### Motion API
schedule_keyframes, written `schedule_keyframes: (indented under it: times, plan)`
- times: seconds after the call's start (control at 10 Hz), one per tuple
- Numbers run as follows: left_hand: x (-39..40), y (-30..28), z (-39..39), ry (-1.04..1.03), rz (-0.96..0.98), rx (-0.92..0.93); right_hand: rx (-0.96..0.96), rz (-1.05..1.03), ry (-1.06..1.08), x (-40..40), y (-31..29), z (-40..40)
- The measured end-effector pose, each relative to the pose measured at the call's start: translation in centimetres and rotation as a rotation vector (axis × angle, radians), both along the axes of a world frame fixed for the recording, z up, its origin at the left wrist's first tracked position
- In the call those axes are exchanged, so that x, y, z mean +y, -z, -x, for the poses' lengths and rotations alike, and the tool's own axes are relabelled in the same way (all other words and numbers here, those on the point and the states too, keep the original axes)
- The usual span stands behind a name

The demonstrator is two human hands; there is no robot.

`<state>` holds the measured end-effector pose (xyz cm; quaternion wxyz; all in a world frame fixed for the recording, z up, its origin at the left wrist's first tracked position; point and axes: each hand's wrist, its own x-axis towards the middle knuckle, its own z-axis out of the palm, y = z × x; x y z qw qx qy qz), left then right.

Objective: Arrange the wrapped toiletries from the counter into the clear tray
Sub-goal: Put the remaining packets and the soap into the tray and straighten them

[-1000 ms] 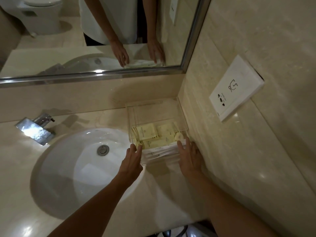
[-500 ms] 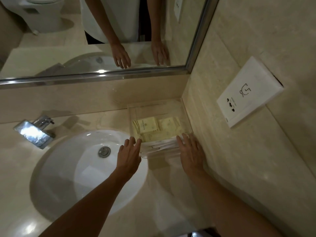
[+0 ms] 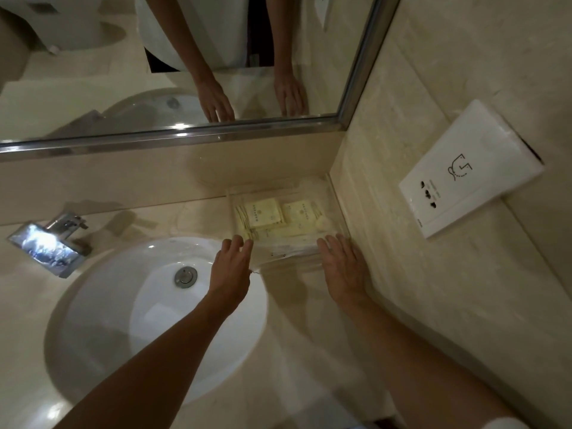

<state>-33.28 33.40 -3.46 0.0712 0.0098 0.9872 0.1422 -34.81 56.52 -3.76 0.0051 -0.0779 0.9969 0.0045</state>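
A clear tray (image 3: 335, 199) stands in the back right corner of the counter, against the wall. Inside it lie pale yellow wrapped toiletries (image 3: 264, 213) and, at the near end, white wrapped packets (image 3: 291, 247). My left hand (image 3: 230, 267) rests flat against the tray's near left corner, fingers spread. At the near right corner lies my right hand (image 3: 343, 267), also flat with fingers together. Neither hand grips anything that I can see.
A white oval sink (image 3: 123, 320) with a drain (image 3: 185, 276) lies left of the tray, partly under my left forearm. A chrome faucet (image 3: 49, 246) stands at the left. A mirror (image 3: 185, 72) runs along the back. A white socket plate (image 3: 470, 171) is on the right wall.
The tray has slid back toward the corner under both hands. My hands followed it forward and stay at its near edge.
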Motion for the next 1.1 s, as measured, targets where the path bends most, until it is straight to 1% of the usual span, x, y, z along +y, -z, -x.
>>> schedule_keyframes:
  times: [0.2,0.4,0.7,0.8,0.9,1.1]
  plan:
    - [-0.1,-0.1,1.4,-0.026,0.001,-0.003,0.013,-0.05,-0.013,-0.5,-0.8,1.9]
    - [-0.1,0.1,2.4,-0.048,0.01,0.008,0.036,0.057,-0.038,-0.7,0.0,2.3]
    - [-0.1,0.8,3.0,-0.044,0.017,0.048,0.068,0.032,-0.025,-1.4,-0.3,3.6]
    - [-0.3,0.8,3.4,-0.011,0.031,0.048,0.064,0.026,-0.023,-1.7,-0.5,3.8]
    - [-0.3,0.6,3.4,0.005,0.047,0.026,0.046,0.005,-0.008,-2.0,-1.0,4.0]
    - [-0.7,-1.1,2.9,0.05,0.052,-0.08,-0.181,0.046,0.011,-2.8,-2.7,4.1]
